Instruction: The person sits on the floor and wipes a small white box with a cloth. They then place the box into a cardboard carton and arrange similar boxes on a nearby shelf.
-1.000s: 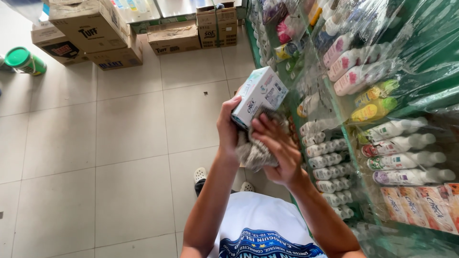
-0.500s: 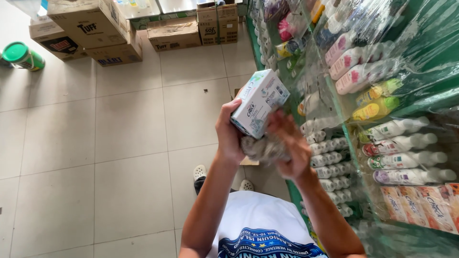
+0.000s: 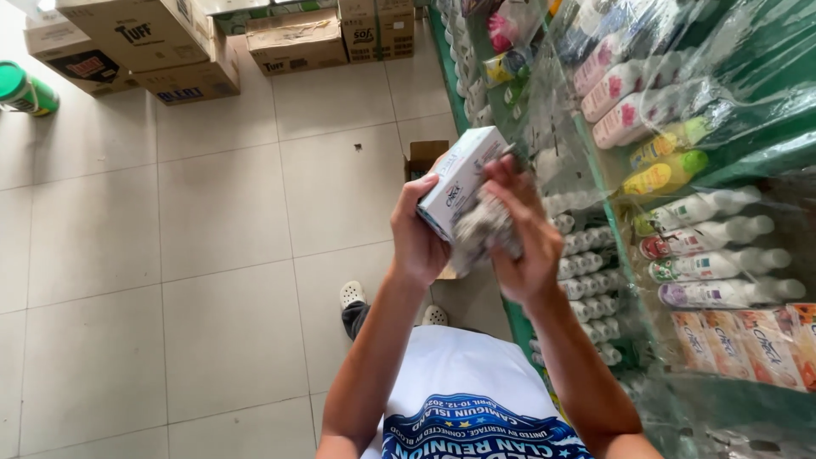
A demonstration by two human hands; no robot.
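My left hand (image 3: 418,240) grips a small white and pale green carton (image 3: 457,177) from below and holds it up in front of me, tilted. My right hand (image 3: 520,236) presses a grey crumpled cloth (image 3: 483,229) against the carton's right face. Both hands are at chest height, just left of a green shop shelf (image 3: 748,59) covered in clear plastic sheet.
The shelf holds rows of white bottles (image 3: 722,252), yellow-green bottles (image 3: 665,170) and orange packets (image 3: 731,347). Brown cardboard boxes (image 3: 161,42) are stacked on the tiled floor (image 3: 212,255) at the back. A green-lidded tub (image 3: 24,88) lies far left. A small open box (image 3: 422,155) sits below the shelf.
The carton has turned so its narrow side faces me. My right hand with the cloth has moved up from under the carton onto its right face.
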